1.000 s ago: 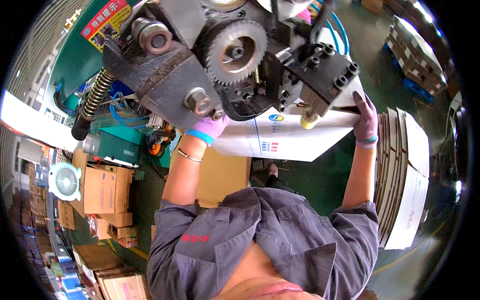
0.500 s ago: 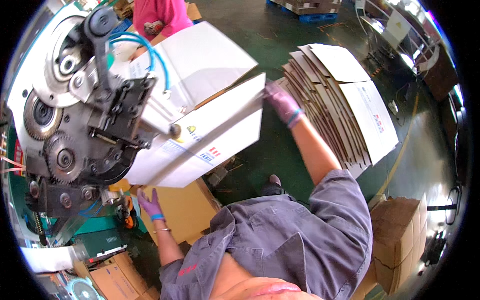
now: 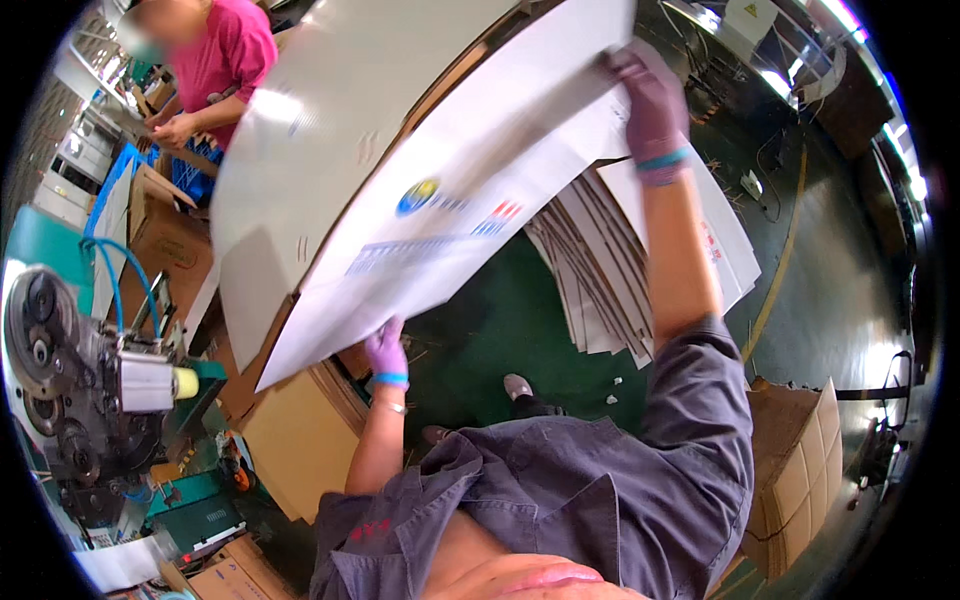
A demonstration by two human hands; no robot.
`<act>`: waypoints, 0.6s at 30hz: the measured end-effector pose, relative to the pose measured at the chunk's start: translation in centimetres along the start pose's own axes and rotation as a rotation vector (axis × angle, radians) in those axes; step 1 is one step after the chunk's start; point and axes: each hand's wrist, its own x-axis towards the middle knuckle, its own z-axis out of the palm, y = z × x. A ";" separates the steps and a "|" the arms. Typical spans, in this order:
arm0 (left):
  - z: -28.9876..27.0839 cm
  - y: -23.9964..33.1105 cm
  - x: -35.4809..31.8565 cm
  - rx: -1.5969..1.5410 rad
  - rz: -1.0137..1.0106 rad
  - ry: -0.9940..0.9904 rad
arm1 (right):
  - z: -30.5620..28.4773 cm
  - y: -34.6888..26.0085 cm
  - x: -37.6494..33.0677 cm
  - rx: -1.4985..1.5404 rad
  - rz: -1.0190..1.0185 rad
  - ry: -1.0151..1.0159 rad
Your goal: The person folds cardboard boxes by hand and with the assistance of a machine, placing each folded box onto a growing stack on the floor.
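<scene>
I hold a large flat white cardboard sheet (image 3: 440, 190) with a small coloured print, tilted up in front of me. My left hand (image 3: 386, 352), in a purple glove, grips its lower edge. My right hand (image 3: 652, 100), also gloved in purple, grips its upper right edge. A second white sheet (image 3: 330, 120) with a brown underside lies behind and to the left of it. A fanned stack of flat cardboard sheets (image 3: 610, 270) leans on the green floor under my right arm.
A metal machine (image 3: 75, 390) with gears and blue hoses stands at the left. A person in a pink shirt (image 3: 215, 65) works at the upper left. Brown boxes (image 3: 795, 470) sit at the right. A tan board (image 3: 295, 440) lies below my left hand.
I have turned right, away from the machine, which slid to the left edge. The white sheet swung up and now fills the upper middle, both hands still on it.
</scene>
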 end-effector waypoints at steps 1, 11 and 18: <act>4.4 0.3 1.2 -0.010 0.067 -0.019 | -2.4 -2.8 2.2 -0.143 -0.110 0.049; 40.6 -0.1 -0.1 0.570 0.184 -0.869 | -8.9 -3.0 -7.2 -1.468 -0.147 -0.087; 40.4 -9.4 -2.1 0.704 -0.018 -1.137 | -13.9 9.7 -15.8 -1.860 0.308 -0.146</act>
